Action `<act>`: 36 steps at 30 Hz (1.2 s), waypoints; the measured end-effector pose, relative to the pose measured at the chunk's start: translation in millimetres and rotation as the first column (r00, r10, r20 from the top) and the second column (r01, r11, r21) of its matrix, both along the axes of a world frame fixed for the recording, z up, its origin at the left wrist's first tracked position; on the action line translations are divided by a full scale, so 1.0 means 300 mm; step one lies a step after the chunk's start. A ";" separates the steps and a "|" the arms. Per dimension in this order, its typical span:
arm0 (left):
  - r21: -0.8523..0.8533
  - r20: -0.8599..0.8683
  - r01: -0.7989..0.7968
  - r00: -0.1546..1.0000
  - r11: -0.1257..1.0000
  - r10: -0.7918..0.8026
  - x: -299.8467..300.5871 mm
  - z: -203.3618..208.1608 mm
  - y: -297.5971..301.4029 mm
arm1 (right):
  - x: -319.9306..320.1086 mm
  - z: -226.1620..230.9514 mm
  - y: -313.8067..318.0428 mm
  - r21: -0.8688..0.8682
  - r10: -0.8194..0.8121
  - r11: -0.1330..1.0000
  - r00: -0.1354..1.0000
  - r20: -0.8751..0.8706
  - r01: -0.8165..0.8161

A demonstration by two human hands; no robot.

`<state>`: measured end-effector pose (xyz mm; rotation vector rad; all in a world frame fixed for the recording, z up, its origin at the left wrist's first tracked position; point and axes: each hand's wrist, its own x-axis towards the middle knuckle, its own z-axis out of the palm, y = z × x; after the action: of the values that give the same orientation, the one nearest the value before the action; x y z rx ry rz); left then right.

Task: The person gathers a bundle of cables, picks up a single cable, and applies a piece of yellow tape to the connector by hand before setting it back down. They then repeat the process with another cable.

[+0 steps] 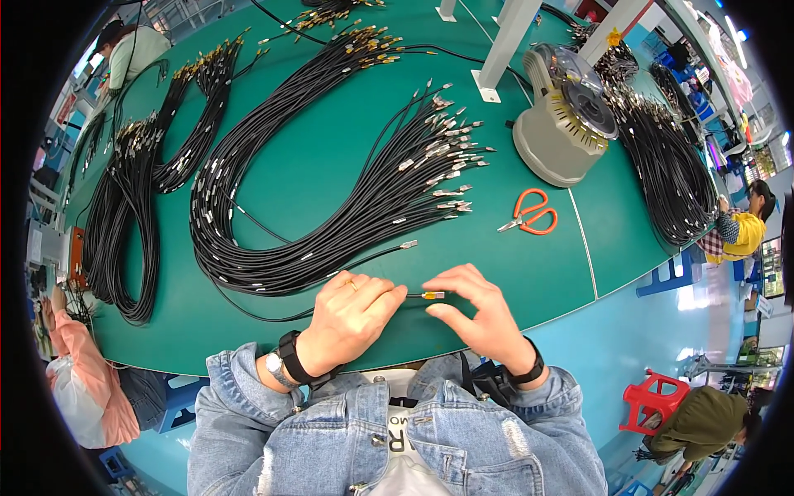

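Far-left bundles (132, 198): black cables looped in long hanks near the table's left edge, their metal ends gathered at the top, probably so each batch stays sorted.
Green table (331, 165): a bare stretch lies between the hanks; the hands work at its near edge.
Middle bundle (331, 198): 1 large loop of black cables, its silver-tipped ends fanned out to the right, well within reach of the hands, which looks like a ready supply.
Left hand (351, 318): knuckles up, fingers curled down and pressing a black cable (281, 314) against the table; a ring on 1 finger, a watch and dark band at the wrist. It is mostly closed over the cable, seemingly to steady it.
Cable in hand: runs from under the left hand rightward across the short gap between the 2 hands, lying on the table just in front of the person's chest.
Connector tip (432, 295): a small metal and yellow end of that cable, sitting between the hands.
Right hand (484, 318): thumb and forefinger pinched on the connector tip, the other fingers arched loosely above; wrist bent inward, a dark band on it.
Orange scissors (531, 213): lying closed on the table, well apart from the right hand, up and to its right.
Grey round machine (566, 116): stands upright beyond the scissors, with a clear top.
Right bundle (670, 174): more black cables draped toward the table's right edge.
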<state>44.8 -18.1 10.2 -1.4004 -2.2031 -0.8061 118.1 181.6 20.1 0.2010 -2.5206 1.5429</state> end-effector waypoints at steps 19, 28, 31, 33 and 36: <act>-0.404 0.163 -0.095 0.971 0.910 0.174 -0.130 -0.029 0.066 | -0.103 -0.013 0.317 0.321 -0.391 0.870 0.920 -0.016 0.375; -0.024 0.348 -0.013 0.937 1.000 0.021 -0.134 0.028 0.078 | -0.152 0.083 0.575 -0.308 -0.757 0.632 0.652 -0.050 0.711; 0.051 0.660 -0.078 0.751 0.996 0.025 -0.105 0.060 0.081 | -0.177 0.102 0.666 -0.420 -0.759 0.588 0.651 0.009 0.691; 0.068 0.610 -0.071 0.792 0.995 0.015 -0.103 0.064 0.082 | -0.205 0.120 0.681 -0.476 -0.745 0.569 0.665 0.045 0.670; 0.098 0.507 -0.055 0.862 0.994 -0.002 -0.103 0.060 0.083 | -0.239 0.146 0.688 -0.461 -0.676 0.597 0.721 0.151 0.656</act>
<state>13.8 6.9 28.1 -1.1962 -2.4975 -1.3964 46.4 388.1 63.7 -0.7083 -1.7218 1.6940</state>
